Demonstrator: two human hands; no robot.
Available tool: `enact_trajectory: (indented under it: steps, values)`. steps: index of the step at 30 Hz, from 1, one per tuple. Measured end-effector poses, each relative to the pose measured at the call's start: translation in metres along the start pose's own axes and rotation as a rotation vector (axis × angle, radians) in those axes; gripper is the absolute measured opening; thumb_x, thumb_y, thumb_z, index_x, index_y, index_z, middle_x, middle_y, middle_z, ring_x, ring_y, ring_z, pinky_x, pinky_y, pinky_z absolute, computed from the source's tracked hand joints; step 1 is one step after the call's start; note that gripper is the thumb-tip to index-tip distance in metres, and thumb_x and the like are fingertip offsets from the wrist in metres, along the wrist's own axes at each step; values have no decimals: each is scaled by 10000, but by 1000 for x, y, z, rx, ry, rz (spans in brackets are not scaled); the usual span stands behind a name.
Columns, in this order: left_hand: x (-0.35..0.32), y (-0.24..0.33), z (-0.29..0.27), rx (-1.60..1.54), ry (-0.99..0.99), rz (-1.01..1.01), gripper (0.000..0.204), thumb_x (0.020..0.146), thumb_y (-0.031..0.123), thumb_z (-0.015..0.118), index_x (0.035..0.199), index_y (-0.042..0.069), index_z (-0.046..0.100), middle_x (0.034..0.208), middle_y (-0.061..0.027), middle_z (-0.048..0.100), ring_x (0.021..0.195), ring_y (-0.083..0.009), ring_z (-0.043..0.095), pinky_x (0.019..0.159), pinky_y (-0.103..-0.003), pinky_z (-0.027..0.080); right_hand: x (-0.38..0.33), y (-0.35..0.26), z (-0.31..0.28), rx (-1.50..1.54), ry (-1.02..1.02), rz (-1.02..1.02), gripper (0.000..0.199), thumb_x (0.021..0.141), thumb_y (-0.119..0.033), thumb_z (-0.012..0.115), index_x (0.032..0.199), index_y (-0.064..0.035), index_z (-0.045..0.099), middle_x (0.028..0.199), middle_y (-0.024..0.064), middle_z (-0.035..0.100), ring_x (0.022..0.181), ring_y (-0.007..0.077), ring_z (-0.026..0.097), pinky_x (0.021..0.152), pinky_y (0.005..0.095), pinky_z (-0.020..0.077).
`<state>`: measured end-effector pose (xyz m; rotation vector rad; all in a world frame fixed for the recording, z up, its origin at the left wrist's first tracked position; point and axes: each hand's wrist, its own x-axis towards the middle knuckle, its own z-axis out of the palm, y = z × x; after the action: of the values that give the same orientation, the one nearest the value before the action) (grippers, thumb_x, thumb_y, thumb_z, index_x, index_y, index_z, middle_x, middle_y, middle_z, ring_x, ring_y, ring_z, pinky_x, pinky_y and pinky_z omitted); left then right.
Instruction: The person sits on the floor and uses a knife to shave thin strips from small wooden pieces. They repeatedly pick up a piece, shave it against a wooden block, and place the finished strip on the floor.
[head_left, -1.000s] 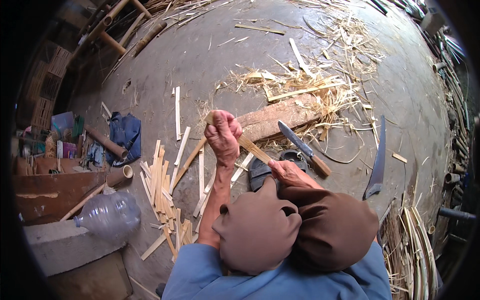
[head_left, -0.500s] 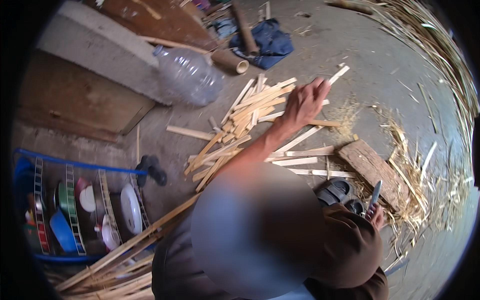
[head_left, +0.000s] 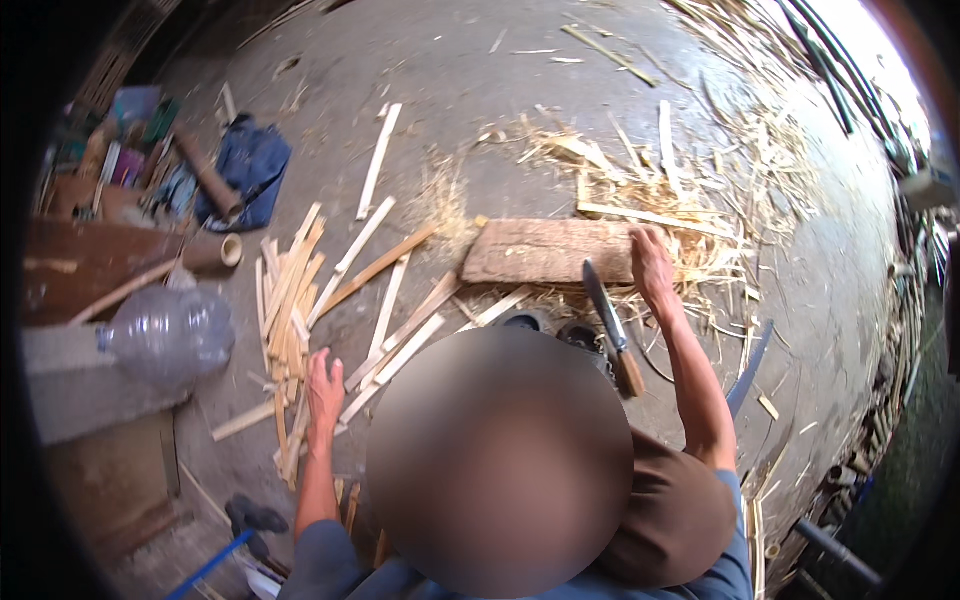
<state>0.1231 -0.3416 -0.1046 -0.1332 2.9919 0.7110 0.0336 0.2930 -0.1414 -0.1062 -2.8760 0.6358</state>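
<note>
My left hand [head_left: 324, 390] is open, its fingers extended, beside a loose pile of pale split bamboo strips [head_left: 290, 290] on the floor. Its fingertips come close to the strips, and nothing shows in its grasp. Over at the right end of a thick, rough wooden block [head_left: 540, 250], my right hand [head_left: 652, 265] has its fingers curled over the edge. A knife [head_left: 612, 330] with a wooden handle lies free of both hands, its blade tip overlapping the block's near edge. A single pale strip [head_left: 380, 162] rests apart, beyond the pile.
Shavings [head_left: 700, 240] are heaped behind and right of the block. A clear plastic bottle [head_left: 172, 335], a bamboo tube [head_left: 215, 252] and dark blue cloth [head_left: 250, 170] stand to the left. On the right lies a long curved blade [head_left: 750, 370]. Dark footwear [head_left: 580, 335] shows below the block.
The view has swung to the right. My left hand has let go of a strip and drawn back to the pile. My right hand has released the knife and moved to the block.
</note>
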Motion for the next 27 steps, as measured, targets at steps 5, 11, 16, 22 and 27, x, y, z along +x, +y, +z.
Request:
enact_trajectory:
  steps: [5, 11, 16, 22, 27]
  values:
    - [39, 106, 10, -102, -182, 253, 301, 934, 117, 559, 1185, -46, 595, 1202, -225, 606, 1108, -396, 591, 963, -433, 462, 54, 25, 6, -485, -389, 216, 486, 962, -171, 475, 1447, -164, 461, 1493, 136, 456, 1356, 328, 455, 1156, 538, 264]
    - [81, 200, 54, -325, -259, 385, 201, 946, 92, 565, 1074, -32, 656, 1016, -188, 682, 953, -334, 667, 851, -390, 516, 55, 86, 13, -449, -478, 124, 377, 994, -279, 504, 1297, -59, 553, 1274, 162, 608, 1141, 308, 602, 1026, 484, 435]
    - [87, 301, 100, -509, -390, 464, 242, 956, 160, 591, 1100, -21, 658, 984, -170, 695, 907, -282, 685, 805, -352, 529, 42, -3, -14, -404, -146, -175, 358, 976, 15, 420, 1308, -85, 511, 1119, 141, 573, 932, 250, 616, 966, 407, 505]
    - [74, 363, 150, -1213, -734, 33, 507, 1031, 356, 528, 1387, 10, 428, 1126, -179, 667, 918, -235, 697, 812, -348, 555, 24, -131, -60, 1311, -124, 362, 277, 1044, -252, 513, 1207, -37, 575, 805, 4, 545, 726, 87, 545, 594, 225, 474]
    - [49, 384, 93, -1316, -1233, 12, 515, 1024, 318, 549, 1409, 20, 380, 955, -123, 666, 784, -173, 695, 622, -247, 565, 25, -122, -54, 1799, 221, 742, 224, 1044, -206, 496, 1198, -50, 448, 853, 80, 576, 720, 153, 629, 665, 287, 614]
